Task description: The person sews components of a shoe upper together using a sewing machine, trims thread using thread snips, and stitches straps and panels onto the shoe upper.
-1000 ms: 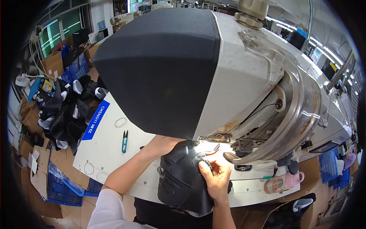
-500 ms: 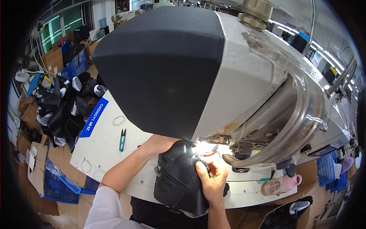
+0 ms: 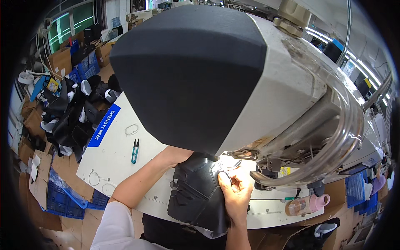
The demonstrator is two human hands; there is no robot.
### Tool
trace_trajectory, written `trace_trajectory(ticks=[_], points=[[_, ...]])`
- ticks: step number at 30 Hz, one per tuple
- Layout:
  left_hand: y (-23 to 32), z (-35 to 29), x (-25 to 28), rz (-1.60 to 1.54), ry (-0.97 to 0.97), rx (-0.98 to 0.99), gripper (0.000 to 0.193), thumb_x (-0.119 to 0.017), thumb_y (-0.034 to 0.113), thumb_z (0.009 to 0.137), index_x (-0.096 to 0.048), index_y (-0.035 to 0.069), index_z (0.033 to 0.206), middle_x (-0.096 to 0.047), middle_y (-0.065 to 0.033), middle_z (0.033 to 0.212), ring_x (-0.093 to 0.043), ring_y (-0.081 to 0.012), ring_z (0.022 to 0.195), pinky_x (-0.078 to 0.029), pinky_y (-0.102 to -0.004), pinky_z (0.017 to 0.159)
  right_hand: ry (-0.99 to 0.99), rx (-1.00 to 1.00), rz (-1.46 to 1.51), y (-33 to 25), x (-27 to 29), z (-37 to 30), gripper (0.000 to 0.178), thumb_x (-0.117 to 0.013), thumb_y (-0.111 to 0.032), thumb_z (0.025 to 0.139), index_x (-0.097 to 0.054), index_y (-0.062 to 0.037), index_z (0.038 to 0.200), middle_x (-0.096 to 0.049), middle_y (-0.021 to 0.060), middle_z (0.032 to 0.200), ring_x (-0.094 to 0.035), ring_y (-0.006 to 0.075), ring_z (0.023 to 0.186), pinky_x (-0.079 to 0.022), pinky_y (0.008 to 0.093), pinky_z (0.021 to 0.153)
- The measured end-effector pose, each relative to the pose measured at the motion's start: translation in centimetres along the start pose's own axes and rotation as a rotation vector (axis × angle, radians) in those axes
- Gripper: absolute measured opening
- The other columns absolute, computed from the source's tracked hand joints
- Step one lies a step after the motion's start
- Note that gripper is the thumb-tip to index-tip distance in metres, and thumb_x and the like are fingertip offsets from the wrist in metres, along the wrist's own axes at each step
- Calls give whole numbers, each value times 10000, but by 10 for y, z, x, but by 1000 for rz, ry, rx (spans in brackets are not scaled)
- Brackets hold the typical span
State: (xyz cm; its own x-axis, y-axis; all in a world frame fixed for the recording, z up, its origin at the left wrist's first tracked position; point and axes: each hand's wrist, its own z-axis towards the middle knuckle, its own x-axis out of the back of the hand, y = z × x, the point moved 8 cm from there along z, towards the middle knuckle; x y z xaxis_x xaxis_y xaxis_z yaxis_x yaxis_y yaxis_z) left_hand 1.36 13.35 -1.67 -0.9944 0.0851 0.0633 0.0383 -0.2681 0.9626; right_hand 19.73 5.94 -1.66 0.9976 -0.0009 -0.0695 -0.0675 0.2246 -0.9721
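A black leather shoe upper (image 3: 196, 196) lies on the white sewing table (image 3: 112, 154) under the head of a large industrial sewing machine (image 3: 233, 79). My right hand (image 3: 234, 196) presses on the piece's right edge, fingers pinching it near the lit needle area (image 3: 233, 162). My left hand (image 3: 175, 155) reaches over the top of the piece; its fingers are partly hidden beneath the machine head. Both hands grip the same black piece.
Teal thread snips (image 3: 135, 151) lie on the table left of my left arm. A heap of black and white shoe parts (image 3: 71, 112) sits at the far left. A blue crate (image 3: 66, 200) stands below the table's edge. A pink bottle (image 3: 314, 203) and tape roll (image 3: 293, 207) rest at right.
The view has shifted slightly. My right hand has slid a little up the black piece toward the needle; my left hand stays under the machine head.
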Motion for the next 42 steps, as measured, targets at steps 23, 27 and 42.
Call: trace_trajectory(ticks=[23,27,42], points=[[26,-35,50,385,316,-53,250,-520,111,878,-563,-37,1075,-582,-181,1102,-530,-306,1049,-404,-400,914,-185,-241,169,-18,-7,-7,200,-682,-56,813,-584,58,944,-600,32,860,-540,70,741,-441,213,668],[4,-101,114,1221,591,-92,290,-631,91,767,-588,53,1052,-521,-130,987,-477,-321,985,-369,-432,882,-512,-12,-242,-49,-26,-24,344,-801,-150,698,-572,5,902,-588,64,841,-588,127,734,-486,271,659],[24,-243,124,175,496,360,236,-540,14,817,-528,49,1050,-524,1,838,-450,-65,720,-379,-227,651,-813,836,-989,-27,-99,-130,150,-638,-64,730,-576,-42,864,-620,77,907,-491,147,718,-331,290,590]])
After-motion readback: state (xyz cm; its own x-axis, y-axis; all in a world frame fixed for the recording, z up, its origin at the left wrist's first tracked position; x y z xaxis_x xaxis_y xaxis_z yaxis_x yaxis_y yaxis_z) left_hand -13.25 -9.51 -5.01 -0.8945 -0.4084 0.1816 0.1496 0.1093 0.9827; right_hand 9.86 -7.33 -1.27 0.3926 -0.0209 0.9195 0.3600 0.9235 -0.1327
